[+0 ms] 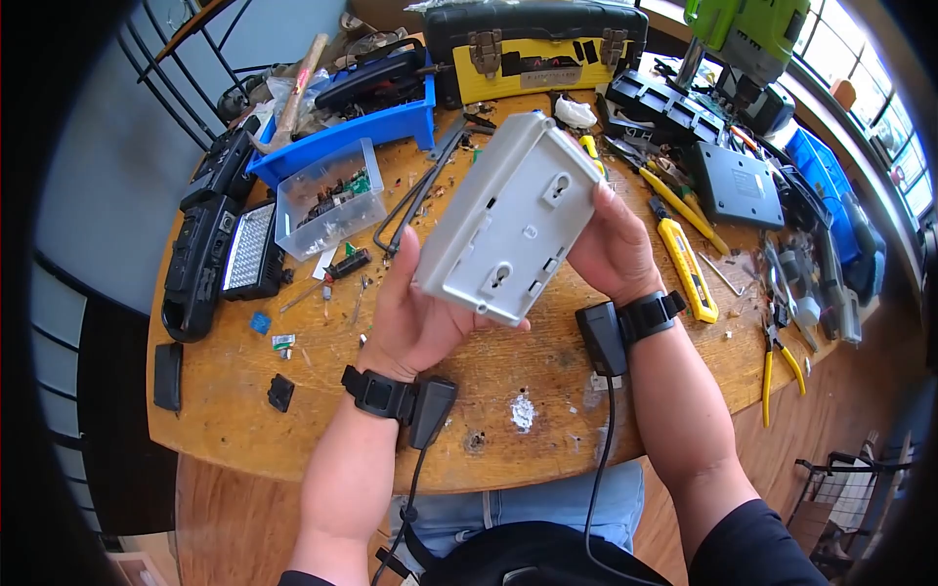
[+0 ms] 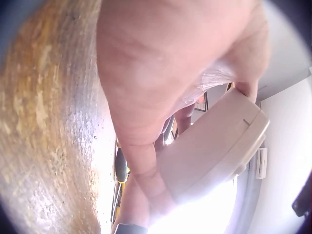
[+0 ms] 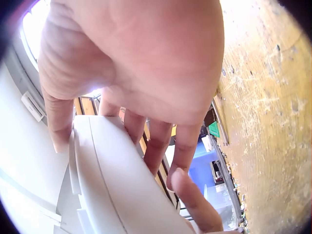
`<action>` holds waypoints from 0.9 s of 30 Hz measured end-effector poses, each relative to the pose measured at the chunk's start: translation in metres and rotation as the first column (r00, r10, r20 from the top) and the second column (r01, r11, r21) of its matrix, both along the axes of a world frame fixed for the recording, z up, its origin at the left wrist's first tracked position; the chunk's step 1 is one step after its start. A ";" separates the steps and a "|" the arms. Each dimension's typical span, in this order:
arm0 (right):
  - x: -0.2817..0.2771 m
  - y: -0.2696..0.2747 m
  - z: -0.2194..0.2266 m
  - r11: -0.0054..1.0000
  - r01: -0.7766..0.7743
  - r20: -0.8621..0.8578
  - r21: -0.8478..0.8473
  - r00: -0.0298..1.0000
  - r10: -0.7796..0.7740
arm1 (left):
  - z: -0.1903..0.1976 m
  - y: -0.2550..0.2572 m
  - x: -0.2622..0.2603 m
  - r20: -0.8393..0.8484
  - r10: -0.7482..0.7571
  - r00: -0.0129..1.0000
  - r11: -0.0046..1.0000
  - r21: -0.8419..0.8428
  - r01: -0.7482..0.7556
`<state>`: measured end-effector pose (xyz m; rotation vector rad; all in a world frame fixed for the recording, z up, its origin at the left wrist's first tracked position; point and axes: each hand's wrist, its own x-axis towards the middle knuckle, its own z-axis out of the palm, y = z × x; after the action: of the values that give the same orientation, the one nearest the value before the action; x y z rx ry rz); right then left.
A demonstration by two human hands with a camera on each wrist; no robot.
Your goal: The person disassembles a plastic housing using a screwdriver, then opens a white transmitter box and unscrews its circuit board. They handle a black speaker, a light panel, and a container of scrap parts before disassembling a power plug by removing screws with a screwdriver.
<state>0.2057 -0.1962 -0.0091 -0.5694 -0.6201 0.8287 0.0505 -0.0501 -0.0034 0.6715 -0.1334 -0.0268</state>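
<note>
A grey plastic box point(image 1: 510, 217) with two keyhole mounting slots on its back is held up over the round wooden table point(image 1: 234, 410), tilted. My left hand point(image 1: 415, 313) grips its lower left edge from beneath. My right hand point(image 1: 616, 249) grips its right side, thumb on the edge. In the left wrist view the palm point(image 2: 161, 73) fills the frame, with the box point(image 2: 214, 146) beyond it. In the right wrist view the fingers point(image 3: 156, 146) curl round the underside of the box point(image 3: 112, 185).
Tools crowd the table: a blue bin point(image 1: 362, 122), a clear tub of parts point(image 1: 327, 195), a black-and-yellow toolbox point(image 1: 537, 44), a yellow utility knife point(image 1: 687, 269), yellow-handled pliers point(image 1: 782, 366), black devices point(image 1: 200, 259) at the left, and a green drill press point(image 1: 747, 29).
</note>
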 end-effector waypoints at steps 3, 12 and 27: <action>-0.002 0.000 0.004 1.000 0.019 -0.038 0.008 0.999 -0.019 | -0.003 0.003 0.000 -0.012 0.044 0.999 0.997 0.059 -0.043; -0.005 0.011 -0.005 0.997 0.054 0.053 -0.057 0.997 -0.051 | -0.004 0.002 0.002 0.069 0.339 0.938 0.881 0.327 -0.343; -0.012 0.012 -0.003 0.991 0.069 0.174 -0.111 0.984 -0.049 | 0.000 -0.007 0.006 0.138 0.348 0.927 0.765 0.530 -0.366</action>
<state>0.1942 -0.1839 -0.0120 -0.7676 -0.7108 0.7688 0.0564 -0.0576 -0.0036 1.2710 -0.0213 0.3293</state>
